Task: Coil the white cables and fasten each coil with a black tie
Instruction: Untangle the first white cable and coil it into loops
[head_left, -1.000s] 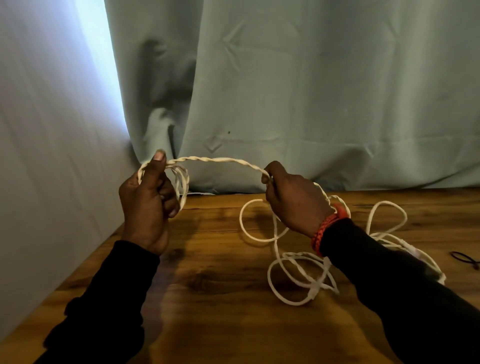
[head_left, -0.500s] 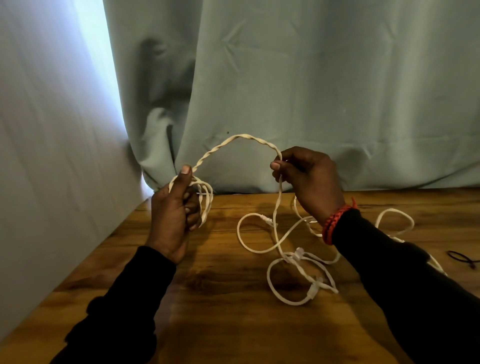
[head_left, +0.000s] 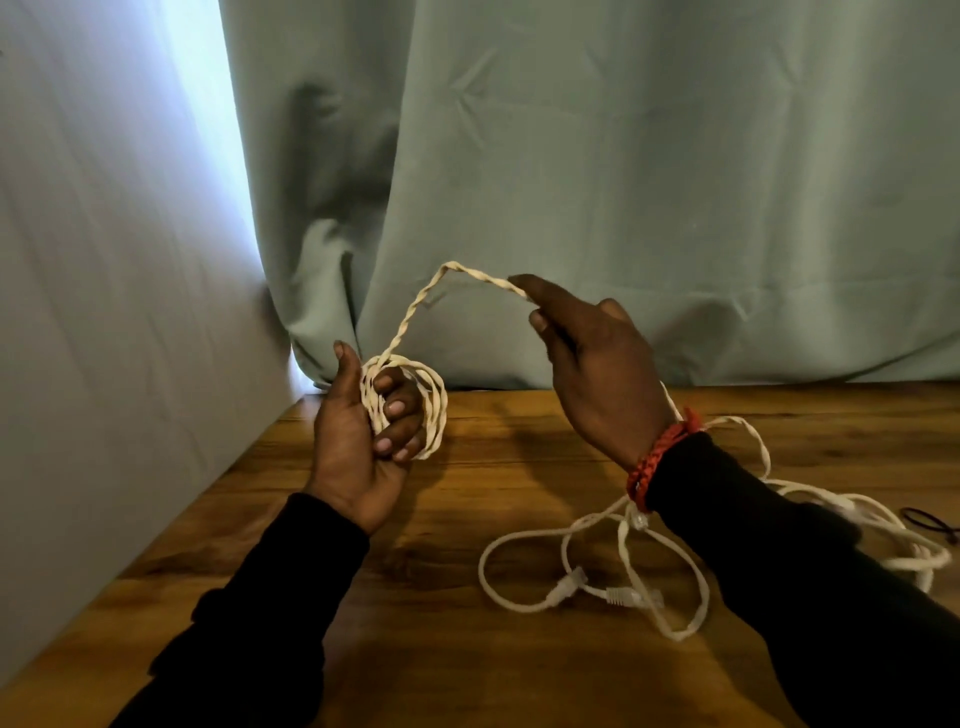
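White twisted cable (head_left: 415, 312) is what we are coiling now; a small coil (head_left: 415, 400) of several turns sits in our left hand (head_left: 358, 441), the fingers curled through the loops and the thumb standing up beside them; our right hand (head_left: 597, 364) pinches the free strand between thumb and forefinger and lifts it in an arch above the coil. The rest of the white cables (head_left: 597, 571) lies loose on the wooden table (head_left: 467, 649), with connectors near the front loops, and part of it passes under our right sleeve; a black tie (head_left: 930, 522) waits at the far right edge of the table.

To do this step well, we think the next turn should land on the turns already held and match them in size; the left fingers should open only enough to take it in; the right hand should let the strand slide and roll, so the twist does not build up; the loose loops on the table may snag, so we should pull slowly.
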